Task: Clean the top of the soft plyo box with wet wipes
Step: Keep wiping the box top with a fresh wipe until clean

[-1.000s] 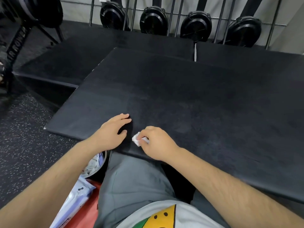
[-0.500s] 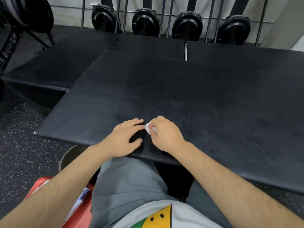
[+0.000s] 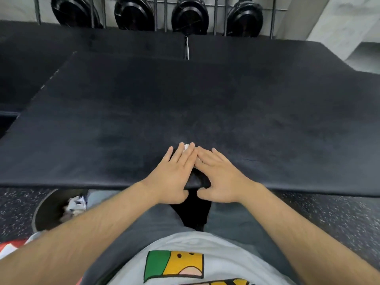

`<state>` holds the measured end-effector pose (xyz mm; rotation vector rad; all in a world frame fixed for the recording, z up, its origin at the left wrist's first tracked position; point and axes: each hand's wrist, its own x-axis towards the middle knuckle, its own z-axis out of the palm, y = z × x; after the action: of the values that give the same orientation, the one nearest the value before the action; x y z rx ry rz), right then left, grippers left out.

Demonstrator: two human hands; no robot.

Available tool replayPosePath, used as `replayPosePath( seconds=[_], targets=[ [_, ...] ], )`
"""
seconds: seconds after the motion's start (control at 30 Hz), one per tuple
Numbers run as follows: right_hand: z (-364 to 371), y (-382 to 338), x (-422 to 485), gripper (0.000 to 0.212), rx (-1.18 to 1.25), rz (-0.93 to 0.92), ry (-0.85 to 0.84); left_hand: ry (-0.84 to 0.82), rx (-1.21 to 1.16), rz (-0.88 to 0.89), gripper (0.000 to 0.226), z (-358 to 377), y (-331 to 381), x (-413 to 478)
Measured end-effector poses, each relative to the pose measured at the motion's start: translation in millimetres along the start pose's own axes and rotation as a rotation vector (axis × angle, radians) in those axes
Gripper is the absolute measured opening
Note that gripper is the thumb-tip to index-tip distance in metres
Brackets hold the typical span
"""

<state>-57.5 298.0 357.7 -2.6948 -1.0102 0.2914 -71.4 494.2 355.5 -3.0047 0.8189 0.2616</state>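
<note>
The soft plyo box (image 3: 205,103) has a wide black top that fills the middle of the view. Near its front edge my left hand (image 3: 174,173) and my right hand (image 3: 220,177) lie flat side by side, fingers straight and fingertips meeting. A small white wet wipe (image 3: 186,146) shows just beyond my left fingertips; most of it is hidden under the fingers.
A dark round bin (image 3: 55,208) with crumpled used wipes stands on the speckled floor at lower left, beside a red item (image 3: 10,245). Lower black mats (image 3: 82,42) lie behind the box. Black weight plates (image 3: 189,15) hang on a rack at the far wall.
Both hands went from curled, the right pinching the wipe, to flat with straight fingers over it, slightly further onto the box. The camera view shifted right and down.
</note>
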Motion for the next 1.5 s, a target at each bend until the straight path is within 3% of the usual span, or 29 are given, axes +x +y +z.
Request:
replayPosePath(
  seconds=[0.07,0.2,0.37,0.57,0.97,1.4,1.5],
  targets=[
    [5.2,4.7,-10.0,0.108,-0.171,0.031,-0.027,0.014,0.011,0.012,0.102,-6.5,3.7,1.2],
    [8.6,1.5,-22.2,0.109,-0.33,0.184,0.025,0.089,0.019,0.067,0.094,-2.4,-3.1,-6.0],
    [-18.7,-5.0,-22.6,0.108,-0.234,0.232,-0.1,0.067,0.001,0.05,0.101,-0.9,-8.7,-10.7],
    [-54.8,-4.7,-23.1,0.105,-0.132,0.243,-0.172,0.059,-0.056,0.1,0.09,-18.1,-8.9,-2.5],
    [-65.2,29.7,-48.8,0.106,-0.037,0.25,-0.147,0.093,-0.119,0.138,0.088,-22.0,22.2,22.0],
    [-100.2,126.6,-130.6,0.106,0.012,0.415,-0.072,0.076,-0.354,0.287,0.086,-46.0,125.8,110.2],
    [-82.1,123.1,-130.9,0.105,0.033,0.369,-0.105,0.04,-0.34,0.285,0.079,-35.5,127.8,106.4]
  ],
)
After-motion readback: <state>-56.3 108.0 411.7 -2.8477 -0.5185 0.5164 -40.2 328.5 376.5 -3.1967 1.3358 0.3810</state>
